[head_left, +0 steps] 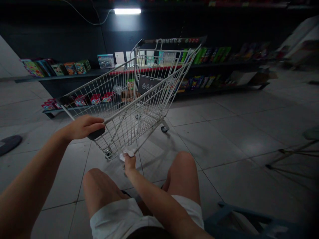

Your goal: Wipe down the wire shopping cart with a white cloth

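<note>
Both hands are at a white wire shopping cart, which stands on its casters on the tiled floor, just beyond the person's knees and angled toward the far right. Tile shows through the basket's wire bottom, and no goods can be picked out inside it, though the dim light and mesh make that hard to be sure of.

The left hand is closed around the cart's near left end, its fingers curled over a black grip in a firm hold. The right hand sits lower, by the cart's near corner, clenched on a crumpled white wad, perhaps tissue or paper; which one is unclear. The wad lies just beside the bottom wires, and whether it touches them cannot be told.

The person sits or crouches, wearing white shorts. Beyond the cart runs a dark, low shelf carrying colourful boxes, with more boxes on shelves toward the far right. A tube light glows on the far wall. A blue plastic frame sits at near right, and a dark round mat lies on the floor at left.
</note>
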{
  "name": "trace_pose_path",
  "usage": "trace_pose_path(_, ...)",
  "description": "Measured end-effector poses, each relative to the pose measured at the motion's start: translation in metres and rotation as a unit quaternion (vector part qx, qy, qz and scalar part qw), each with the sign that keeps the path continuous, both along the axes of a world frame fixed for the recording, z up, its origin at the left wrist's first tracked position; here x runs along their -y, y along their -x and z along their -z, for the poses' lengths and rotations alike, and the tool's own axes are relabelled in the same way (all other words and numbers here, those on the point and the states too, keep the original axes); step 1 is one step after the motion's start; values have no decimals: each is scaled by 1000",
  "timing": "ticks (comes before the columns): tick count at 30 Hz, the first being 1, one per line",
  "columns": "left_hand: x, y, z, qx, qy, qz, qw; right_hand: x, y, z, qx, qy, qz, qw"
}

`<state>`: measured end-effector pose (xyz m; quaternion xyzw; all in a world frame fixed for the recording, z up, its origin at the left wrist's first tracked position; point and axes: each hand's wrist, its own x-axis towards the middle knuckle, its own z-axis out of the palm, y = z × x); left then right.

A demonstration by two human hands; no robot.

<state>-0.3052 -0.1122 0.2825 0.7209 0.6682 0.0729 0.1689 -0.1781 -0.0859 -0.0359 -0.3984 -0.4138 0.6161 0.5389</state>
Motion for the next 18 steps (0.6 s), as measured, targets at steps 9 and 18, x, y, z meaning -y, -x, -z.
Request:
trace_pose_path(9, -9, -22, -11, -38, -16, -75, 996, -21, 1, -118, -180, 24, -2, 983)
trace_pose_path(18, -54, -63, 3, -108, -67, -93, 987, -71, -25, -72, 171, -504, 75, 843)
